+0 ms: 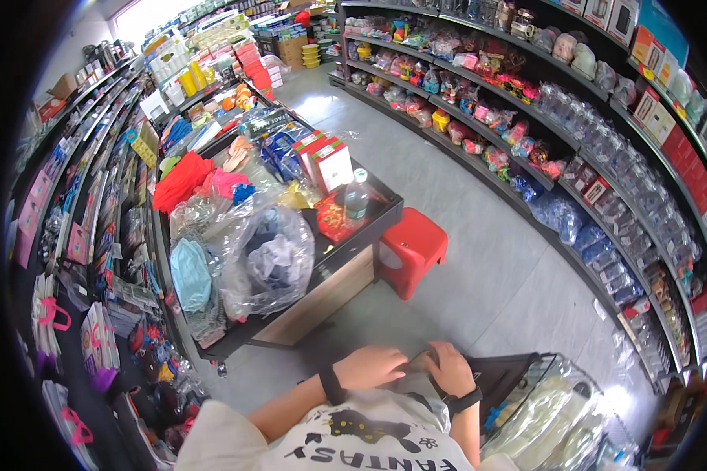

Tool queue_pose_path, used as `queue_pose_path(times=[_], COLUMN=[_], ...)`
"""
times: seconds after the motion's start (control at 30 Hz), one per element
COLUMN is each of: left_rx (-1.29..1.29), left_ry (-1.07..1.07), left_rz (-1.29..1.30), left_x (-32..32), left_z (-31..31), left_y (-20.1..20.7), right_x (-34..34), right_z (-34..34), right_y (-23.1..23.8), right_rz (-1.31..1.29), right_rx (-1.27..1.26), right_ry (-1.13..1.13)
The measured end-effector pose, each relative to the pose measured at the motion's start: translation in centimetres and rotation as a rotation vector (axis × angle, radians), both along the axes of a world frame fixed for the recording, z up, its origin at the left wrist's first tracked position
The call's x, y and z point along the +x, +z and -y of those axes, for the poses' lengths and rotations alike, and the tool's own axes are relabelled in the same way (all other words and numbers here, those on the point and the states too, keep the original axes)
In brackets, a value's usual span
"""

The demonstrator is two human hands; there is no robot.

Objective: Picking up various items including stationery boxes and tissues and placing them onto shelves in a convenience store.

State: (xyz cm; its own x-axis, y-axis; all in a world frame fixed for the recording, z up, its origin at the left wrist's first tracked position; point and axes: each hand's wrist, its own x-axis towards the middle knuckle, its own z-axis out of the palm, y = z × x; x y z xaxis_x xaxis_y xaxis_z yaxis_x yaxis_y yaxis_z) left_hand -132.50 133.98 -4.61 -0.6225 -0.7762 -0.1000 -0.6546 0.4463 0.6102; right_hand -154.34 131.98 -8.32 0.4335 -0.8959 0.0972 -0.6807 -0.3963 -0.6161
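Note:
Both my hands are in front of my shirt, low in the middle of the picture, with a dark band on each wrist. My left hand (371, 366) reaches inward with its fingers loosely stretched and nothing visible in them. Close by on the right, my right hand (451, 370) has its fingers bent over a small greyish-brown edge. What that edge belongs to is mostly hidden by the hand and my shirt. Beside my right forearm is a wire basket (554, 363) with clear-wrapped pale goods (554, 416) in it.
Ahead stands a display table (338, 271) heaped with bagged goods, a clear plastic bag (271, 255), white-and-red boxes (331, 163) and a bottle (357, 196). A red stool (416, 247) touches its right end. Stocked shelves (518, 102) curve along the right; more racks (94, 228) line the left.

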Motion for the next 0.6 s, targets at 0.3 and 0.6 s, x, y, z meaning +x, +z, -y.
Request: queue_pose_path(times=[0.3,0.6], left_rx=[0.028,0.009], left_ry=[-0.083,0.181], left_rz=[-0.004,-0.023], left_x=[-9.5,-9.6], left_z=[11.1,20.3], left_y=[1.3,-0.7], right_x=[-12.0,-14.3], right_z=[7.6,15.9], right_y=[0.1,-2.3], right_rz=[-0.08,-0.071], right_rx=[0.147,0.331], right_ry=[-0.284,-0.121])
